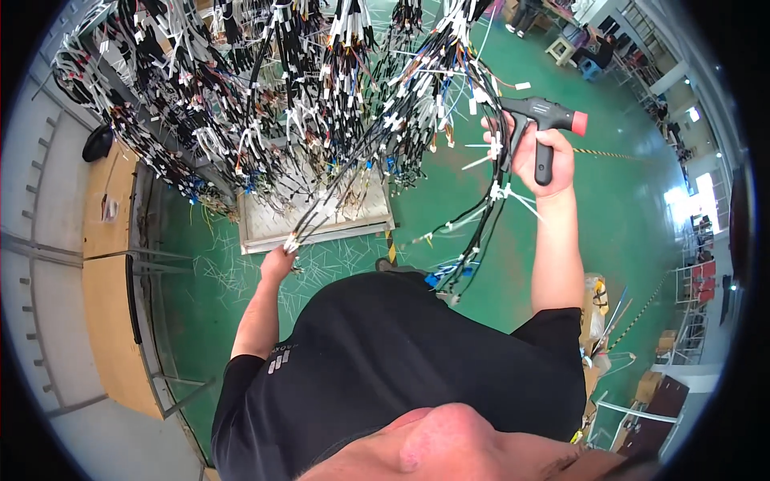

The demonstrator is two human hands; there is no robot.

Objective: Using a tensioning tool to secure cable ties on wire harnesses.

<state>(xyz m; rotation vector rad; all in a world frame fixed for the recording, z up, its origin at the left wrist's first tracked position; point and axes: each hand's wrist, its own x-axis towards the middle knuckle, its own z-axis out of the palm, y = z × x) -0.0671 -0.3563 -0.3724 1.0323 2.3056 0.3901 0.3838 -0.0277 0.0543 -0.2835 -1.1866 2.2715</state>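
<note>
My right hand [552, 164] is wrapped round the grip of a black cable tie gun [539, 107] with a red end. The gun's nose lies against a hanging wire harness [499, 148], a bundle of black cables with white ties round it. Some tie tails stick out sideways. Blue and white connectors [449, 276] hang at the harness's lower end. My left hand [277, 263] is closed on the ends of several dark wires [321, 204], pulled down and left from the same bunch. White pieces show at its fingertips; the rest of its grip is hidden.
Many other wire harnesses [337, 88] hang in front and to the left, over a pale tray [317, 232]. Cut tie ends litter the green floor [228, 276]. Wooden-topped tables [112, 321] line the left side. Boxes and bags [595, 313] stand at the right; a person [597, 52] sits far off.
</note>
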